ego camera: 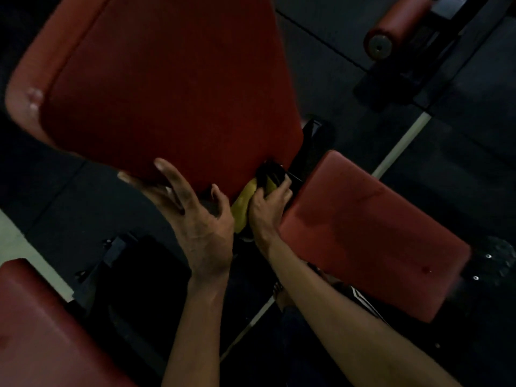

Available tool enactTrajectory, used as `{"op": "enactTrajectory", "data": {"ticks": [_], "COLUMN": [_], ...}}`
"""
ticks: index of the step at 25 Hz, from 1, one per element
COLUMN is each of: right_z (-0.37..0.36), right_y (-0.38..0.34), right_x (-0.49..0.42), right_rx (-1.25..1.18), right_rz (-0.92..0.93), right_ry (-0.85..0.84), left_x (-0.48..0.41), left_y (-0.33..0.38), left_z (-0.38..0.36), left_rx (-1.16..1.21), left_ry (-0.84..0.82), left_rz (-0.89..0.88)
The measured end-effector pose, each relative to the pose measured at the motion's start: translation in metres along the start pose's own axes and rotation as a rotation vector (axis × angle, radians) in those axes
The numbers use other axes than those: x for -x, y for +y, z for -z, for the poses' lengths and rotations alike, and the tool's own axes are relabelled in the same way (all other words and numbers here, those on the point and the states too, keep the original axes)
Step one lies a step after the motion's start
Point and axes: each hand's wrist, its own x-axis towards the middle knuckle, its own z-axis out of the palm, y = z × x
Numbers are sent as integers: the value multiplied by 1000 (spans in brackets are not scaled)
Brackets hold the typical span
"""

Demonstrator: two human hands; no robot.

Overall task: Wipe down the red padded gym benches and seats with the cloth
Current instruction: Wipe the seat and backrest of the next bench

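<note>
Head view: red seat pad corner [42, 331] lower left. Large red back pad [167, 88] upper centre; left hand [195, 216], fingers spread, braces its lower edge. Yellow cloth [245, 203] bunched in narrow gap between back pad and red seat pad [368, 233]; right hand [269, 208] grips cloth there. Red roller pad [396, 26] top right, well apart. No readable writing.

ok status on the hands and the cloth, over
Left hand open, fingers spread on the big red backrest pad. Right hand grips yellow cloth in the gap beside the seat pad. Black frame bracket crowds the gap.
</note>
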Motion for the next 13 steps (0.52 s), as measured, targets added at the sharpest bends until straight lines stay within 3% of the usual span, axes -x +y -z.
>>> {"op": "enactTrajectory", "data": {"ticks": [3, 9, 13], "right_z": [7, 33, 26], "right_y": [-19, -24, 13], "right_x": [-61, -165, -163], "right_rx": [-43, 117, 26], "right_rz": [-235, -141, -294], "right_ry": [103, 18, 16], "left_x": [-2, 8, 19], "left_y": [-2, -11, -12], "left_z": [4, -6, -17], "left_rx": [-14, 10, 39], "left_ry": [-19, 1, -9], "left_rz": [-41, -21, 83]}}
